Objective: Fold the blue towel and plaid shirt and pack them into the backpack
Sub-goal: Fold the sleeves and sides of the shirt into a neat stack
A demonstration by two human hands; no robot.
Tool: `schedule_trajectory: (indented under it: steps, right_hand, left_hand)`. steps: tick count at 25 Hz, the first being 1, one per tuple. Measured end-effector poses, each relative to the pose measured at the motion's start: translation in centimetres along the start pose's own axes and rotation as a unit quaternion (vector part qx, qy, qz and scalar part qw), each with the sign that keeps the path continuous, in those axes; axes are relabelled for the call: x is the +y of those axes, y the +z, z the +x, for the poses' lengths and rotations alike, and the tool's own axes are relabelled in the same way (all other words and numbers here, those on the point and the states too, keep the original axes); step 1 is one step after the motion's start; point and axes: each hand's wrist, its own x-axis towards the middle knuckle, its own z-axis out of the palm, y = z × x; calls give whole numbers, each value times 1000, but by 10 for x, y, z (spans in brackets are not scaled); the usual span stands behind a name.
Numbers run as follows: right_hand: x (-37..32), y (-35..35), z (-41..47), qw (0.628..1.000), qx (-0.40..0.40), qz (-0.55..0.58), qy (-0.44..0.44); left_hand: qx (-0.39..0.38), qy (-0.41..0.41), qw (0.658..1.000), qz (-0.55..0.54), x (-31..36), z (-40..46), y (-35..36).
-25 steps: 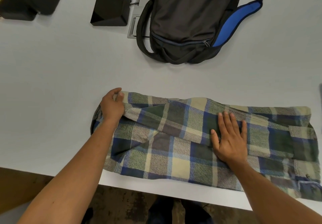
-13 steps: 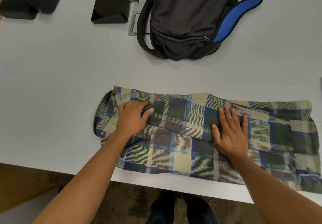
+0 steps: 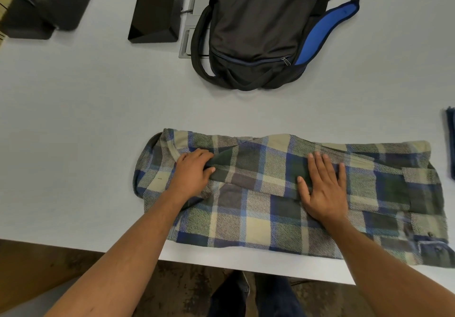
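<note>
The plaid shirt (image 3: 258,208) lies as a long folded band along the near edge of the white table (image 3: 73,109). My left hand (image 3: 193,172) rests on the shirt's left part, its fingers and thumb curled round a dark green fold of the cloth. Flat on the shirt's middle lies my right hand (image 3: 322,183), fingers straight and pressing down. The dark backpack (image 3: 261,28) with blue padding sits at the far side of the table, its front zipper closed. A sliver of the blue towel (image 3: 450,141) shows at the right frame edge.
A black wedge-shaped box (image 3: 155,11) stands left of the backpack, beside a grey floor-box plate (image 3: 190,21) set in the table. More black equipment (image 3: 44,3) sits at the far left corner. The table's near edge runs just below the shirt.
My left hand let go of the shirt's far left corner, moved right and nearer, and took hold of a green fold. The right hand stayed pressed flat.
</note>
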Motion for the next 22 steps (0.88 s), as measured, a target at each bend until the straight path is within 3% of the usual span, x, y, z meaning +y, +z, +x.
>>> schedule_trajectory:
  steps: [6,13,15,18,22]
  right_hand:
    - [0,-4,2,1000,-14,18,1]
    - [-23,-25,35,992,30,119,41]
    - [-38,-38,66,992,8,126,17]
    - [-52,-50,102,977,-96,180,-62]
    - [-70,-59,119,974,-136,159,-89]
  left_hand:
    - [-39,-14,999,-17,4,-1,-5]
    - [39,-48,990,-125,4,-16,-12]
    - [57,-74,985,-145,7,-20,-14]
    - [147,-173,953,-200,12,-23,-18]
    - [220,-339,860,-311,17,-18,-33]
